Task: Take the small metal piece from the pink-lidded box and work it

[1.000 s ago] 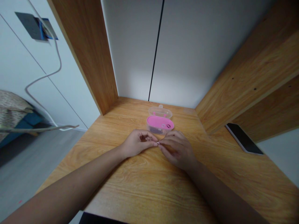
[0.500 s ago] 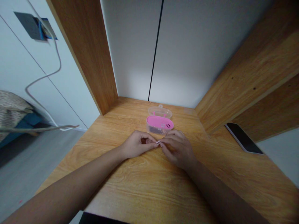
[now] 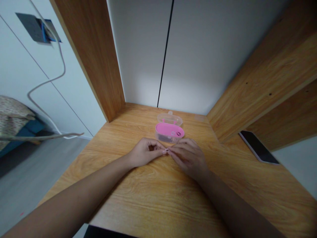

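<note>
My left hand [image 3: 146, 152] and my right hand [image 3: 189, 157] rest on the wooden desk [image 3: 153, 195], fingertips meeting in a pinch. Between the fingertips sits a tiny pale item [image 3: 167, 150], too small to name. Both hands have curled, closed fingers. Just behind them stands a small clear plastic box with a pink insert [image 3: 169, 131], its clear lid [image 3: 169, 118] folded open toward the back wall.
A dark phone [image 3: 258, 146] lies on the desk at the right, under a slanted wooden shelf. A wooden side panel [image 3: 94, 56] rises at the left. A grey cable [image 3: 44, 82] hangs from a wall socket at far left.
The hands have barely moved; the pinched fingertips shifted very slightly toward the box.
</note>
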Available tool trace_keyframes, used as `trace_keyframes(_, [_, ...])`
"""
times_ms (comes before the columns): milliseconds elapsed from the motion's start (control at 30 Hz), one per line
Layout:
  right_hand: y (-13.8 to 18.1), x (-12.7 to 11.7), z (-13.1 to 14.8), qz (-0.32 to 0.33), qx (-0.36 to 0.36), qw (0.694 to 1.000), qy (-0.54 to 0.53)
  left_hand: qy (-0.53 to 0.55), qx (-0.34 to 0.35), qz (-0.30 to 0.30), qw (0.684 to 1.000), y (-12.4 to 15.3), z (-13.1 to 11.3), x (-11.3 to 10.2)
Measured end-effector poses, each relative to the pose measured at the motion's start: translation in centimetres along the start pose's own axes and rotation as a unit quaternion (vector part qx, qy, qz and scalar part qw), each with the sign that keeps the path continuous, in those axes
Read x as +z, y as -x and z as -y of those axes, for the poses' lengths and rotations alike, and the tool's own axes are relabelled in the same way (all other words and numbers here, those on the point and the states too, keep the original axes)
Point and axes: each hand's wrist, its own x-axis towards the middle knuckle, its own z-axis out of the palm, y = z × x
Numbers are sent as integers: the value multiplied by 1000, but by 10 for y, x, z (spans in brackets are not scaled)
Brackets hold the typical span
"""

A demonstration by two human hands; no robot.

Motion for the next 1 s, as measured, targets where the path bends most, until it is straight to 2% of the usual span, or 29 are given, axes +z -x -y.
trace_keyframes(233, [0,-3,0,-48,21,999,2,35,1,-10,999,-2,2,-2])
trace_keyframes(500, [2,-6,-2,-104,64,992,29,79,-12,-63,995,-4,2,-5])
trace_keyframes(667, [1,-6,-1,-99,65,993,19,67,-10,-61,996,-4,4,-4])
trace_keyframes(867, [1,-1,-2,-34,23,999,-23,31,-13,-18,999,-2,4,-2])
trace_keyframes(1000, [3,1,-5,-15,9,1000,-24,11,-10,-14,1000,0,1,0])
